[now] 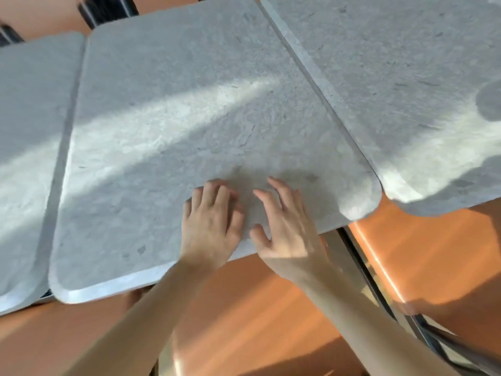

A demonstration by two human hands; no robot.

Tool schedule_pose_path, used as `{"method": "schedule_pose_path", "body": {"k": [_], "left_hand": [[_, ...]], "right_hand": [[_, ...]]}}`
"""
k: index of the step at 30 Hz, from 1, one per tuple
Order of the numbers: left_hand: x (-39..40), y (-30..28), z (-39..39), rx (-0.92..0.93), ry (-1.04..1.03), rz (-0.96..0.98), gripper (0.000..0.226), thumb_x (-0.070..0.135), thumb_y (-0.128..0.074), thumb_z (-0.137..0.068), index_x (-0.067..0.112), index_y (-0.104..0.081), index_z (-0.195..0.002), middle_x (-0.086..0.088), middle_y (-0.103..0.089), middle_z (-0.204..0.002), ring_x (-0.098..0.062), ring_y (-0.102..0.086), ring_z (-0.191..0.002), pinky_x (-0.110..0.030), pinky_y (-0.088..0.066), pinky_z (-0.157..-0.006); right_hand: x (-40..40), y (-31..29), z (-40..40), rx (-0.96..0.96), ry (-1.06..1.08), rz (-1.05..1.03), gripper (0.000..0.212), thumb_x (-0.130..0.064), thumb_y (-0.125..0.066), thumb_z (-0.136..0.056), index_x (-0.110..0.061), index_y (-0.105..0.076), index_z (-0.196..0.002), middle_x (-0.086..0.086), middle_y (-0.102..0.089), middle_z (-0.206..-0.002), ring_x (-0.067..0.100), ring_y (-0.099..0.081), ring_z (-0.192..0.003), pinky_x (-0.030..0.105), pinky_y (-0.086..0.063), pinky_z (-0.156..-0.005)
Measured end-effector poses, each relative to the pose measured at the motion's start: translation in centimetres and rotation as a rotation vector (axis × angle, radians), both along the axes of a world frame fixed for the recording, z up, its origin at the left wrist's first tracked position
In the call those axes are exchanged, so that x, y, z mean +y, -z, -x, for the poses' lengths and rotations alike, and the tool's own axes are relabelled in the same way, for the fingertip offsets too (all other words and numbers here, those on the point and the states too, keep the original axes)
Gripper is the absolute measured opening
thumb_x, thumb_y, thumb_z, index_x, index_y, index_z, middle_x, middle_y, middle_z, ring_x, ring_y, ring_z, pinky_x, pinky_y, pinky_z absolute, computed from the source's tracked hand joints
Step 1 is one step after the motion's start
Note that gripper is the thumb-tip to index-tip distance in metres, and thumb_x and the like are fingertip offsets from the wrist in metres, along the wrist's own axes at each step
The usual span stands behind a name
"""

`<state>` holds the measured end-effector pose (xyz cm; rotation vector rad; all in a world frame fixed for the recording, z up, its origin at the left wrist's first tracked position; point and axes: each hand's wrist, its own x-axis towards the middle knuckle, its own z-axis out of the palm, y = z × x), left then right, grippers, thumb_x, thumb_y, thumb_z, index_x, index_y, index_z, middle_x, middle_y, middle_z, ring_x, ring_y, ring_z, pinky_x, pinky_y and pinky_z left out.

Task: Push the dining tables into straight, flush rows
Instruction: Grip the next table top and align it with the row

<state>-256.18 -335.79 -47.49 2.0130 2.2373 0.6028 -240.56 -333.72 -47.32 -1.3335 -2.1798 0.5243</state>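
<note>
We had both hands flat on the middle table [189,126], near its front edge and toward its right half. Our left hand [211,226] lay palm down with the fingers close together; our right hand [284,232] lay beside it with the fingers spread wide. Neither gripped anything; both only pressed on the grey stone-look top.

That table sat between the left table [29,126] and the right table [406,77]. The seam to the right table looked closed, but the front edges did not line up: the right table's near corner stood forward of ours. A narrow gap showed along the left seam.

We judged the main risk to be rotation. With both palms right of centre, a push could swing the table instead of sliding it straight, opening the left gap further. Flat palms could also slip on the smooth top, since we held no edge. The orange chairs [420,253] stood just under the front edge, so a leg could catch one; we could not see the legs to tell.
</note>
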Motion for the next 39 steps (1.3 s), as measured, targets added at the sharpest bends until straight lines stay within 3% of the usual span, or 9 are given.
{"method": "schedule_pose_path", "body": {"k": [3,5,7,10,13,15,19,24,39], "left_hand": [[-4.9,0.1,3.9,0.056,-0.042,0.065,0.054,0.057,-0.039,-0.088,0.017,-0.056,-0.120,-0.007,-0.047,-0.143,-0.033,-0.043,-0.128,-0.050,-0.038,-0.105],[-7.9,0.6,5.9,0.135,-0.010,0.122,0.074,0.067,-0.046,-0.082,0.021,-0.046,-0.141,-0.012,-0.032,-0.160,-0.035,-0.026,-0.149,-0.059,-0.024,-0.118],[-9.8,1.1,7.3,0.258,0.044,0.219,0.099,0.067,-0.059,-0.074,0.027,-0.024,-0.158,-0.013,-0.015,-0.167,-0.037,-0.009,-0.155,-0.066,-0.016,-0.119],[-10.1,1.7,7.9,0.311,0.053,0.215,0.114,0.032,-0.082,-0.068,0.030,-0.015,-0.160,-0.014,-0.018,-0.167,-0.044,-0.012,-0.153,-0.070,-0.019,-0.116],[-9.6,2.0,7.2,0.395,-0.049,0.180,0.118,0.004,-0.081,-0.066,0.025,-0.009,-0.158,-0.016,-0.017,-0.166,-0.051,-0.013,-0.150,-0.070,-0.019,-0.115],[-9.3,2.3,6.7,0.455,-0.119,0.174,0.117,-0.006,-0.071,-0.073,0.024,0.003,-0.158,-0.017,-0.011,-0.166,-0.053,-0.011,-0.149,-0.070,-0.018,-0.114],[-9.2,2.4,6.4,0.515,-0.141,0.217,0.113,-0.006,-0.060,-0.080,0.024,0.019,-0.156,-0.012,-0.001,-0.168,-0.050,-0.006,-0.150,-0.065,-0.015,-0.118],[-9.3,2.3,5.8,0.535,-0.217,0.262,0.114,-0.002,-0.070,-0.075,0.010,0.006,-0.159,-0.008,-0.009,-0.168,-0.047,-0.012,-0.148,-0.062,-0.024,-0.113],[-9.2,2.6,5.4,0.517,-0.245,0.246,0.102,-0.004,-0.063,-0.083,0.017,0.001,-0.159,-0.003,-0.003,-0.168,-0.045,-0.012,-0.149,-0.061,-0.025,-0.115]], "right_hand": [[-0.2,0.6,0.1,-0.314,-0.098,-0.092,0.083,-0.068,-0.052,-0.076,-0.013,-0.053,-0.138,0.016,-0.043,-0.150,0.035,-0.044,-0.131,0.060,-0.031,-0.111],[0.2,1.1,-1.1,-0.446,-0.174,-0.135,0.107,-0.079,-0.058,-0.063,-0.015,-0.044,-0.148,0.017,-0.037,-0.156,0.037,-0.041,-0.137,0.058,-0.029,-0.113],[1.1,1.3,-2.3,-0.562,-0.246,-0.177,0.122,-0.077,-0.073,-0.053,-0.017,-0.037,-0.153,0.017,-0.031,-0.160,0.037,-0.035,-0.143,0.057,-0.030,-0.111],[2.0,1.4,-2.8,-0.668,-0.186,-0.179,0.130,-0.053,-0.095,-0.042,-0.008,-0.039,-0.151,0.023,-0.030,-0.159,0.049,-0.032,-0.144,0.071,-0.033,-0.107],[1.7,1.7,-2.5,-0.788,-0.096,-0.152,0.128,-0.041,-0.097,-0.047,-0.001,-0.034,-0.151,0.025,-0.031,-0.158,0.054,-0.027,-0.144,0.080,-0.026,-0.104],[1.5,1.5,-2.3,-0.839,-0.074,-0.150,0.116,-0.026,-0.091,-0.062,-0.002,-0.026,-0.154,0.024,-0.026,-0.161,0.055,-0.021,-0.146,0.079,-0.023,-0.107],[0.8,0.6,-1.3,-0.885,-0.056,-0.073,0.099,0.009,-0.061,-0.084,-0.003,0.005,-0.157,0.022,0.002,-0.166,0.055,-0.003,-0.148,0.076,-0.018,-0.112],[0.4,0.6,-0.8,-0.889,-0.044,-0.034,0.108,-0.004,-0.073,-0.086,-0.004,0.009,-0.157,0.022,0.005,-0.166,0.056,-0.002,-0.148,0.077,-0.018,-0.110],[0.5,1.9,-1.0,-0.814,0.012,-0.076,0.099,0.006,-0.065,-0.089,-0.007,0.002,-0.159,0.017,0.002,-0.167,0.053,-0.003,-0.150,0.077,-0.011,-0.112]]}}
